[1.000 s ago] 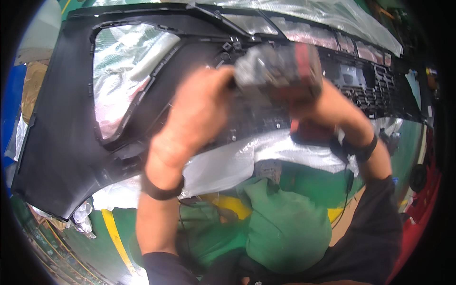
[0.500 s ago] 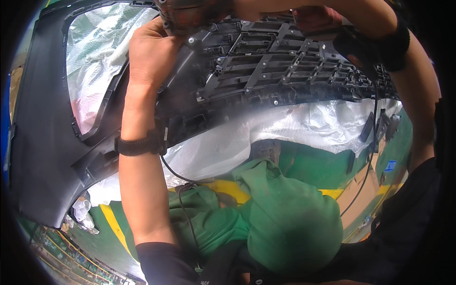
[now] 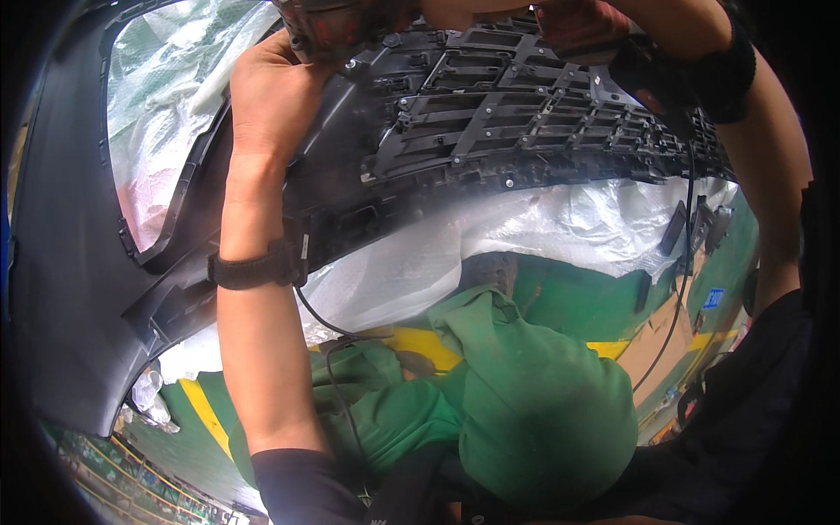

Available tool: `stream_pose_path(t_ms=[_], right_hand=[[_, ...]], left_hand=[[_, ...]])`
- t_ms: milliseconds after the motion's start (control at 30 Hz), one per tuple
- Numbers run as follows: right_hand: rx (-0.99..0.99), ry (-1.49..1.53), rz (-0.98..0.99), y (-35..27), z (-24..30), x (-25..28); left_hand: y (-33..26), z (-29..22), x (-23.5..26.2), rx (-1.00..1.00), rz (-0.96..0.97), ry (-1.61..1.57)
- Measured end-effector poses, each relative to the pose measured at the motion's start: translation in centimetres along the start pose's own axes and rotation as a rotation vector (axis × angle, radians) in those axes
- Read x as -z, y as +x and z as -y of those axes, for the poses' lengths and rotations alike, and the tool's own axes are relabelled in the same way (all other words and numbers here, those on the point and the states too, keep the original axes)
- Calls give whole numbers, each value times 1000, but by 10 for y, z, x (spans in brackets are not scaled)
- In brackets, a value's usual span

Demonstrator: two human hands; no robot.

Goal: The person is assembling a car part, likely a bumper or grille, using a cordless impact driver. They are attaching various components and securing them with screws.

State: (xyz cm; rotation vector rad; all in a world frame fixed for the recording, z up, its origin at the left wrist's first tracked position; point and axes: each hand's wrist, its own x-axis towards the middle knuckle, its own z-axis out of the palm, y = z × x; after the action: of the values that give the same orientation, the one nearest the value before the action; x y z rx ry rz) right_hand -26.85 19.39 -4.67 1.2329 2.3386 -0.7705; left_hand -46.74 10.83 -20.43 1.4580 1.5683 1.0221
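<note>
Across the upper half lies a black plastic car bumper (image 3: 66, 245) with a lattice grille (image 3: 499, 109) fastened by several small screws. At the top edge, my right hand (image 3: 477, 12) is closed around a red and black power tool (image 3: 337, 31), partly cut off by the picture's edge. Beside the tool's nose, my left hand (image 3: 273, 101) is bent down to the bumper with its fingers drawn together. The tool hides those fingertips and whatever they may hold. One screw (image 3: 352, 64) shows just right of the left hand.
Clear plastic sheeting (image 3: 560, 227) lies beneath the bumper. My legs in green trousers (image 3: 547, 402) are bent close to its near edge. Cardboard (image 3: 662, 346) lies on the green floor at right. Black cables (image 3: 687, 262) hang from both wrist straps.
Both hands and the tool keep almost the same place on the bumper. The whole view has shifted slightly, so the bumper sits a little farther left and higher.
</note>
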Motion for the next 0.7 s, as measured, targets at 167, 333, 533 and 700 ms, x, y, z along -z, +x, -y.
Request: stream_pose_path(t_ms=[167,333,533,700], right_hand=[[-97,-43,-29,-14,-2,7],[-64,-27,-18,-3,-1,5],[74,-66,95,7,-10,14],[187,-280,171,20,-9,24]], left_hand=[[11,-8,-13,-51,9,5],[9,-3,-8,-25,2,42],[7,0,-9,-54,-8,29],[7,10,-11,-112,-25,85]])
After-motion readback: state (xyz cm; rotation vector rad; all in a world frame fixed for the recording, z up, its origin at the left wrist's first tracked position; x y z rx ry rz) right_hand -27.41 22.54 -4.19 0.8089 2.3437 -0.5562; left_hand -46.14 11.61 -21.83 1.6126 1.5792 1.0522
